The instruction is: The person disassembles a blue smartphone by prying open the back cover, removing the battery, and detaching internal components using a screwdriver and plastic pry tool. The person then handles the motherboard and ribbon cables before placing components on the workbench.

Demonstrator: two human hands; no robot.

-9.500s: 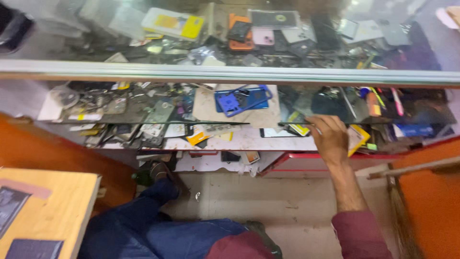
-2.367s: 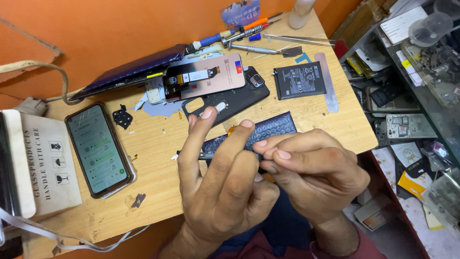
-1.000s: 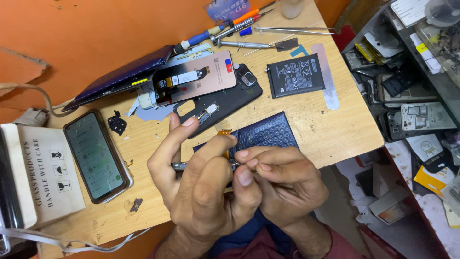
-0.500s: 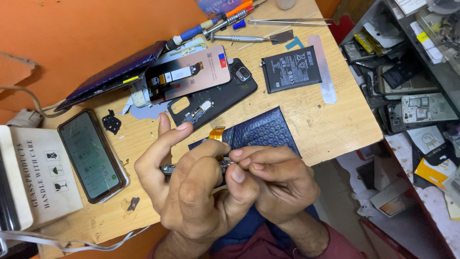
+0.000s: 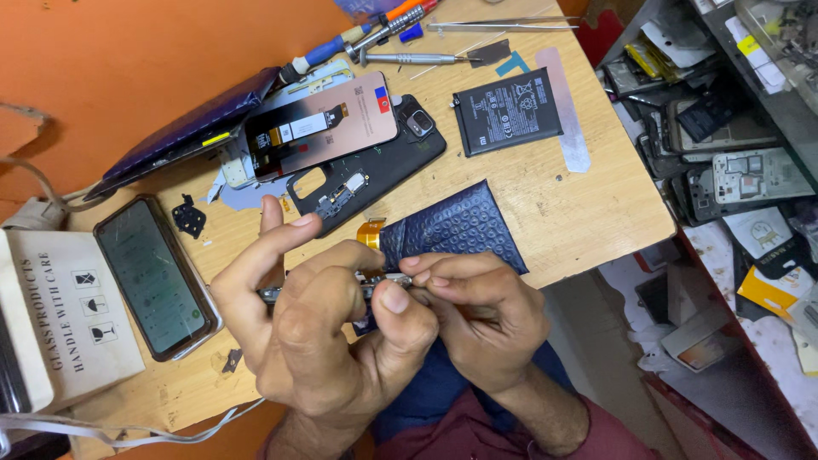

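Same pinch as half a second ago; left hand (image 5: pixel 319 341) and right hand (image 5: pixel 486 319) both closed on small metal part (image 5: pixel 388 281) over tabletop (image 5: pixel 596 204). Part mostly hidden by fingers; kind hard to make out.

Under your hands lies a dark navy bubble-textured plastic pouch (image 5: pixel 456 228), dotted all over with small raised bubbles; an orange-gold flex ribbon (image 5: pixel 371 234) shows at its corner; the pale wooden table top (image 5: pixel 596 196) is light tan with fine grain; the flat rectangular black battery (image 5: pixel 507 111) carries white print; the copper-pink rectangular screen panel (image 5: pixel 322 132) has a black strip and a small red-and-blue sticker; the black plastic phone frame (image 5: pixel 375 175) is matt black; your sleeve (image 5: pixel 511 439) is maroon.
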